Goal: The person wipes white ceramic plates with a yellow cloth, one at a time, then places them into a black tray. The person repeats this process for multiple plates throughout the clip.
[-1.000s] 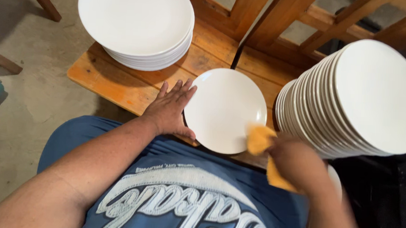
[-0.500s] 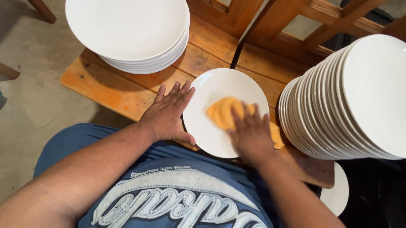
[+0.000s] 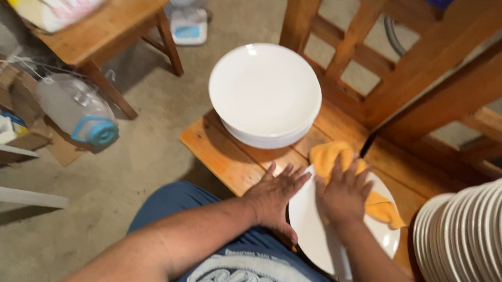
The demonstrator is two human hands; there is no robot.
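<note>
A single white plate (image 3: 315, 232) lies on the low wooden bench (image 3: 227, 157) in front of me. My left hand (image 3: 273, 197) rests flat on the plate's left rim, fingers spread. My right hand (image 3: 343, 193) presses an orange cloth (image 3: 334, 155) onto the far part of the plate; the cloth sticks out beyond my fingers and to the right. A stack of white plates (image 3: 264, 95) stands on the bench's far left. A taller stack of white plates (image 3: 477, 248) sits at the right edge, partly cut off.
A wooden frame (image 3: 384, 56) rises behind the bench. On the concrete floor at left lie a clear plastic jug with a blue cap (image 3: 78, 110), cardboard and clutter. A small wooden stool (image 3: 104, 19) holds a bag. A small fan (image 3: 189, 15) stands beyond.
The view has swung left, so the bench and plates sit further right. My right hand with the cloth has moved to the plate's far edge. My left hand stays on the rim.
</note>
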